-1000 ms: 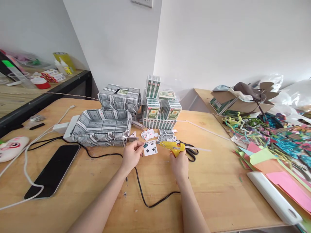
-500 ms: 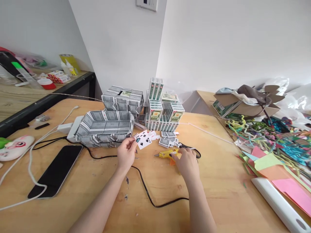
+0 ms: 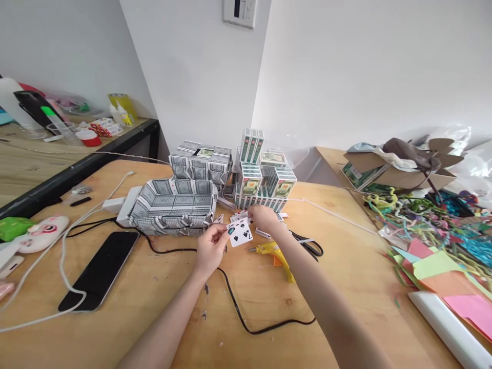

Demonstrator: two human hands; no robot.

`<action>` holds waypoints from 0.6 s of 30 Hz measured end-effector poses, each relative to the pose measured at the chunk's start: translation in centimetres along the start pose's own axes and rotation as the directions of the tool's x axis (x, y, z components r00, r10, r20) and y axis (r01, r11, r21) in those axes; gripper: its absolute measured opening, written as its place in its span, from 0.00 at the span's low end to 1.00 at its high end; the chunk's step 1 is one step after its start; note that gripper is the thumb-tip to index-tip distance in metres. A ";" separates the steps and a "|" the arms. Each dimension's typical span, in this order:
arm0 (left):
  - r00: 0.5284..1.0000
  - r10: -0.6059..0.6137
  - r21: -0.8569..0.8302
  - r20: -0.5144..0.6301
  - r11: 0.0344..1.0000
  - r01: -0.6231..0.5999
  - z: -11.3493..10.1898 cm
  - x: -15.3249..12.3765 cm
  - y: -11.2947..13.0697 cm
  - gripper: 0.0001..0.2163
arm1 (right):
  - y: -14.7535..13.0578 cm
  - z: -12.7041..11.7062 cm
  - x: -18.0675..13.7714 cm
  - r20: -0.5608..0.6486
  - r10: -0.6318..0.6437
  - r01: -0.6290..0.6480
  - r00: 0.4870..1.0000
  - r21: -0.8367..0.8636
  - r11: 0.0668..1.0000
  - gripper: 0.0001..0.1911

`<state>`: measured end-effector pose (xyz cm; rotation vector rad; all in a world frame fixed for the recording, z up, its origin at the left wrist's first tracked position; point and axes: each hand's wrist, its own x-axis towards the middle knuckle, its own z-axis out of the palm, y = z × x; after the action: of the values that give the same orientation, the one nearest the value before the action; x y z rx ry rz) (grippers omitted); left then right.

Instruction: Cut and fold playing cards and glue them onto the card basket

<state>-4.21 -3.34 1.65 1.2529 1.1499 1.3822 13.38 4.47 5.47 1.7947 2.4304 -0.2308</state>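
Note:
Pinched in my left hand [image 3: 212, 246] is a playing card [image 3: 241, 233], a seven of spades with a glossy dark blob near its held corner. My right hand [image 3: 264, 219] reaches over the loose cards and card strips [image 3: 239, 216], fingers curled together. Its fingertips are at the pile, and what they grip, if anything, is hidden. Below my right wrist lies a yellow glue gun [image 3: 274, 251], nozzle to the left. Black-handled scissors [image 3: 313, 246] rest right of the forearm. An open tray built of folded cards [image 3: 175, 202] stands behind my left hand.
Behind stand a block built of cards [image 3: 202, 161] and stacked green card boxes [image 3: 251, 179]. A black cable [image 3: 234, 302] crosses the table front. At left lie a phone [image 3: 100, 271] and white cable [image 3: 63, 256]; at right, coloured paper [image 3: 434, 264] and pipe cleaners [image 3: 407, 212].
My right hand has left the glue gun and moved forward and left to the loose cards. My left hand still holds the card. The whole view has shifted slightly.

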 end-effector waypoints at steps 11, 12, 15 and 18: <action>0.998 -0.058 0.052 -0.026 0.997 0.059 0.3 0.0 0.5 0.08 | 1.6 0.7 -0.9 0.024 0.003 -0.004 1.000 0.049 0.999 0.09; 0.997 -0.061 0.064 -0.037 0.996 0.063 0.3 0.1 0.5 0.08 | 1.6 0.7 -1.0 0.026 0.008 -0.010 1.000 0.047 0.999 0.09; 0.996 -0.062 0.076 -0.061 0.995 0.067 0.3 0.2 0.5 0.08 | 1.5 0.7 -1.2 0.024 0.024 -0.025 0.999 0.042 0.999 0.09; 0.996 -0.053 0.081 -0.068 0.995 0.058 0.2 0.4 0.3 0.08 | 1.5 0.8 -1.2 0.007 0.041 -0.042 0.999 0.056 0.998 0.10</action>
<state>-4.07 -2.98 2.00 1.2314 1.2896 1.3556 15.14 3.64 4.78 1.8625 2.4034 -0.3032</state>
